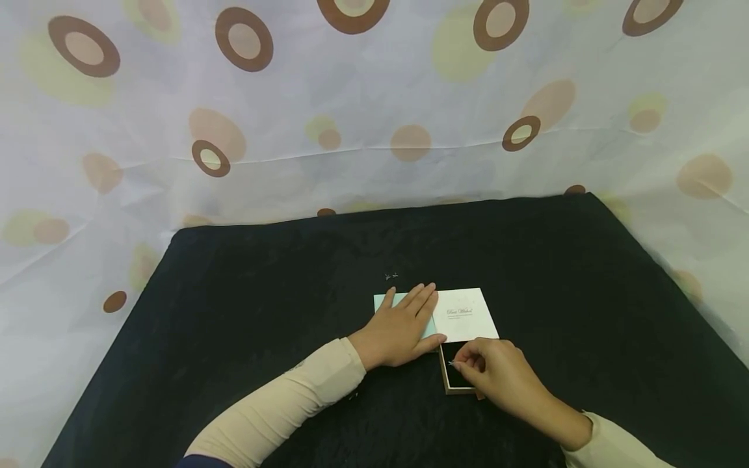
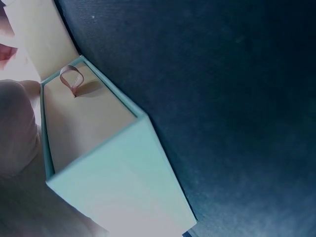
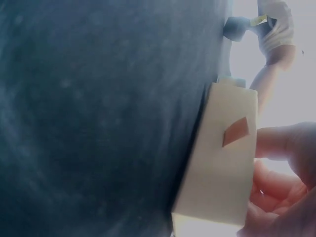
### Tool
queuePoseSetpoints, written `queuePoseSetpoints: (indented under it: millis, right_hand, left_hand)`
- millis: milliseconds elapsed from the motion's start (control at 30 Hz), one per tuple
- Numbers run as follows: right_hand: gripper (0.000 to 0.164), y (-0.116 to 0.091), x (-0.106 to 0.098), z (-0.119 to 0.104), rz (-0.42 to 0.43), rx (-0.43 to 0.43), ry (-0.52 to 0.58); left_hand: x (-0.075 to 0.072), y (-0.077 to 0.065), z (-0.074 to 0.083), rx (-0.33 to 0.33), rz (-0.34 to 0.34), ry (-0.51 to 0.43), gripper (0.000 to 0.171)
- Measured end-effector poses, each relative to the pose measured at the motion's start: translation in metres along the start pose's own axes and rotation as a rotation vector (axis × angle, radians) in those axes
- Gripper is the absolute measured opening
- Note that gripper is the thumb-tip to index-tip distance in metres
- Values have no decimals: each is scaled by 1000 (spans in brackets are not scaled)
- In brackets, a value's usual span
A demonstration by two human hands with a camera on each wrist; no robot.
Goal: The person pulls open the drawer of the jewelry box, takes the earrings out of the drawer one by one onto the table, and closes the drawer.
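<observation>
My left hand point(image 1: 400, 333) lies flat with straight fingers across a mint-and-white jewellery box point(image 1: 465, 316) with small print on its white panel. A drawer with black lining point(image 1: 458, 380) sticks out on the near side. Over it, my right hand point(image 1: 504, 375) pinches a tiny silvery piece of jewellery point(image 1: 450, 363) between thumb and index finger; its exact kind is too small to tell. In the left wrist view, a pinkish ribbon loop point(image 2: 72, 79) stands on a cream panel framed by mint edges. A ribbon tab point(image 3: 236, 132) shows on a pale box face in the right wrist view.
Two tiny silvery pieces point(image 1: 391, 276) lie on the black cloth point(image 1: 281, 273) just beyond the box. A small object point(image 1: 353, 394) rests near the left sleeve. Behind the table hangs a white curtain point(image 1: 363, 84) with brown and yellow circles.
</observation>
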State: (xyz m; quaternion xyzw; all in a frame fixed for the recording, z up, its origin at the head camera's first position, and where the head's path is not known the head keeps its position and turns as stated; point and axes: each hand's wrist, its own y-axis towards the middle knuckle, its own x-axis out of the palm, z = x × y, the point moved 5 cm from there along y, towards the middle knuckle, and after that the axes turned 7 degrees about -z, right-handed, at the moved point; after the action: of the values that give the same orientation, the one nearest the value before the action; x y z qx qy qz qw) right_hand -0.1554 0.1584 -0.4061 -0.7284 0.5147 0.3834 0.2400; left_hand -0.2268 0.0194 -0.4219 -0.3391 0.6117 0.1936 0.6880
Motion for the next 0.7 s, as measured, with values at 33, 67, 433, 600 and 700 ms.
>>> queuePoseSetpoints:
  millis: [33, 67, 433, 600, 700]
  right_hand:
    - [8, 0, -1, -1, -4, 1, 5]
    - [8, 0, -2, -1, -4, 2, 6]
    - [9, 6, -24, -14, 78, -33, -10]
    - [8, 11, -37, -21, 121, -50, -12]
    - [4, 16, -46, -24, 147, -55, -11]
  left_hand:
    - [0, 0, 0, 0, 1, 0, 74]
    - [0, 0, 0, 0, 1, -1, 74]
    - [1, -1, 0, 2, -1, -7, 75]
    - [1, -1, 0, 6, -4, -9, 74]
    - [0, -1, -1, 3, -9, -7, 74]
